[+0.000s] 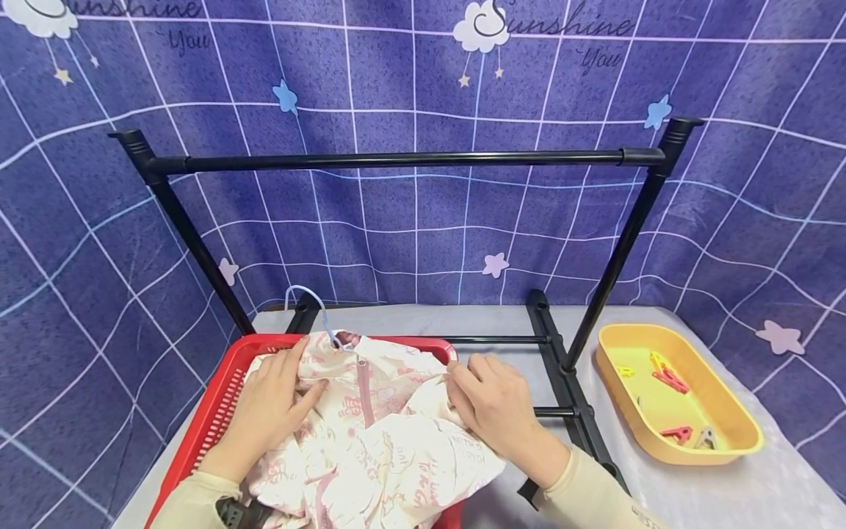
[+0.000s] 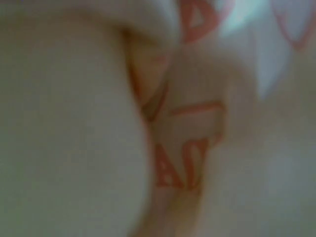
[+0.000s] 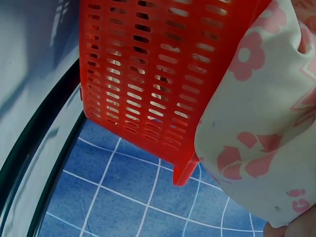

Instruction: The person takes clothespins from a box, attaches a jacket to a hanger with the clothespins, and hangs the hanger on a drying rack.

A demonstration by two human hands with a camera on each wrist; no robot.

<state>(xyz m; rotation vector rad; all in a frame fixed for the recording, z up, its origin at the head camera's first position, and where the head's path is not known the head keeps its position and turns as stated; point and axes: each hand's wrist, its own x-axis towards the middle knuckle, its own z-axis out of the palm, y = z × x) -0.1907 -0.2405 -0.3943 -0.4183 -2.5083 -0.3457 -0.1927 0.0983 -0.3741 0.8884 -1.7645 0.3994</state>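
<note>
A white jacket (image 1: pixel 396 448) with pink print and a pink zipper lies bunched over a red basket (image 1: pixel 228 382). From its neck rises the light-blue hook of a hanger (image 1: pixel 307 290); cloth covers the hanger's body. My left hand (image 1: pixel 271 397) rests on the shoulder at the left, thumb spread from the fairly straight fingers. With curled fingers, my right hand (image 1: pixel 492 397) pinches the cloth at the other shoulder. The right wrist view shows printed jacket cloth (image 3: pixel 256 113) hanging against the basket's slotted side (image 3: pixel 143 74). Blurred cloth with red letters (image 2: pixel 180 165) fills much of the left wrist view.
Behind the basket stands a black rack with a horizontal bar (image 1: pixel 396 159) and feet on the grey table (image 1: pixel 661 492). To the right, a yellow tray (image 1: pixel 615 367) holds several small clips (image 1: pixel 670 380). A blue grid-patterned curtain (image 1: pixel 416 242) hangs behind.
</note>
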